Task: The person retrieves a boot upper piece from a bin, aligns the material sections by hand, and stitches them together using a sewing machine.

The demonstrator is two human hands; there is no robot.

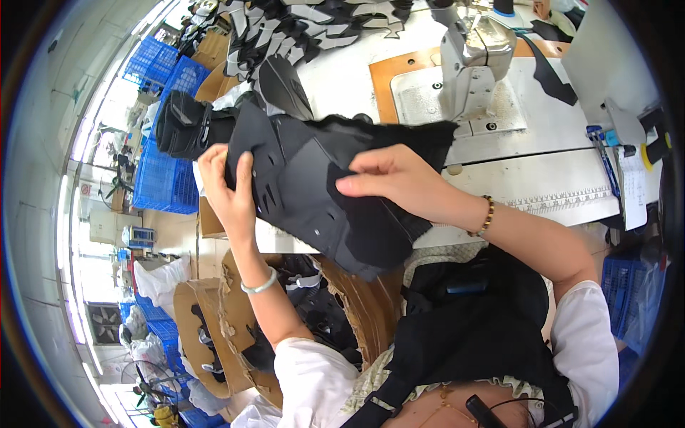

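Across the upper middle and right of the frame, a white worktable [549, 171], its near edge curved by the lens. At the centre, over that near edge, a broad black piece [296, 175], raised and tilted, with small slits on its left part, a ragged upper edge and darker panels toward the right. Below it, at lower left, a torn-edged cardboard box [374, 307], with black and grey parts inside. At lower right of centre, a black apron [471, 321] over white sleeves. At the top, left of centre, a spread-out pile of cut pieces [321, 28] in black and light grey. At upper left, stacked blue crates [165, 182]. At upper right, a metallic sewing machine head [479, 60], well apart from both hands.

Just right of centre, the right hand [389, 178] over the face of the black piece, fingers curled, thumb stretched just below the index finger, tips toward the left; impossible to tell whether pinching any of the material. Left of centre, the left hand [227, 182], pinching the left edge of the black piece, thumb on the near face. At right, along the table edge, a measuring strip [564, 200]. Smallest: on the left wrist, a pale bangle [260, 283]; on the right, a beaded bracelet [488, 216].
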